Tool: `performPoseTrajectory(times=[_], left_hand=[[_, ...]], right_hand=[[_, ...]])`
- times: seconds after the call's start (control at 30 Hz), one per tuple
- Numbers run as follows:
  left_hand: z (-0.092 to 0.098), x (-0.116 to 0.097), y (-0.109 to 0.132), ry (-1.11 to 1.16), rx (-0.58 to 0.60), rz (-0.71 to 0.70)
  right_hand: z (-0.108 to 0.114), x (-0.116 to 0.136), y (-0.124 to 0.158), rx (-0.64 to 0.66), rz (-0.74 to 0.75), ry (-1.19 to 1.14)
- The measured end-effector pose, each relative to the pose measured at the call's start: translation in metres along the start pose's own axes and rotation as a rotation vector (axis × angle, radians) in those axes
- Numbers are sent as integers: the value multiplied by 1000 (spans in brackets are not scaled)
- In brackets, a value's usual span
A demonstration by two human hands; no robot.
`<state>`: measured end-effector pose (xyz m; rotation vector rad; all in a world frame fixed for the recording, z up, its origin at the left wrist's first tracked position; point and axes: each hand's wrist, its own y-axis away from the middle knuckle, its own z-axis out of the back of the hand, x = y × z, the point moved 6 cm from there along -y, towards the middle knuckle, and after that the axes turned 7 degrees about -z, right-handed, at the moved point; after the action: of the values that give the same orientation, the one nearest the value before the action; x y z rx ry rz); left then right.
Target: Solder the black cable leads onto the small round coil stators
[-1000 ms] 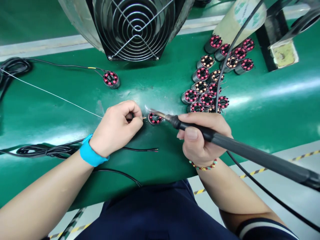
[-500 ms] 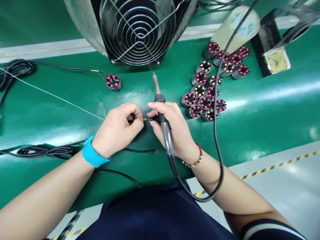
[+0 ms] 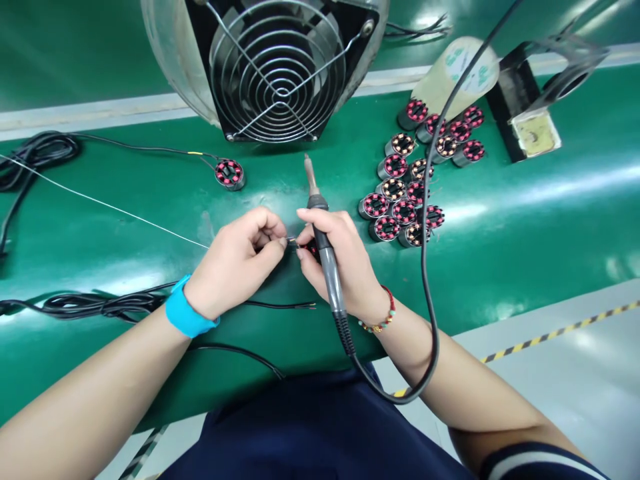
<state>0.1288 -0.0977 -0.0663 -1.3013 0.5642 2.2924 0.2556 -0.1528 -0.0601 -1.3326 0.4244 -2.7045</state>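
My left hand (image 3: 235, 261) is closed in a pinch on the end of a thin solder wire (image 3: 100, 203) that runs off to the left. My right hand (image 3: 345, 260) grips a black soldering iron (image 3: 324, 247) with its tip pointing away from me toward the fan. The fingers of that hand also touch a small round motor stator (image 3: 309, 251) with red windings, mostly hidden under them. The two hands meet over this stator on the green belt (image 3: 500, 220).
A wire-guarded fan (image 3: 280, 67) stands just behind the hands. Several stators (image 3: 405, 200) are clustered at the right, near a tape roll (image 3: 455, 73) and a black iron stand (image 3: 530, 107). One wired stator (image 3: 229, 173) lies left of the fan. Black cables (image 3: 90, 303) cross the near belt.
The right hand turned the soldering iron from lying across with its tip on the stator to pointing away, then took hold of the stator. The left hand stayed pinched on the wire.
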Motion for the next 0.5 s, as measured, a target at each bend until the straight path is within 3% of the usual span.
performPoseTrajectory(times=[0.33,0.5], left_hand=[[0,-6,3,27,72,-157],[3,-14,4,-137,49,-287]], right_hand=[[-2,-5,0,21,-65,-115],[-5,-9,1,55,-122,-212]])
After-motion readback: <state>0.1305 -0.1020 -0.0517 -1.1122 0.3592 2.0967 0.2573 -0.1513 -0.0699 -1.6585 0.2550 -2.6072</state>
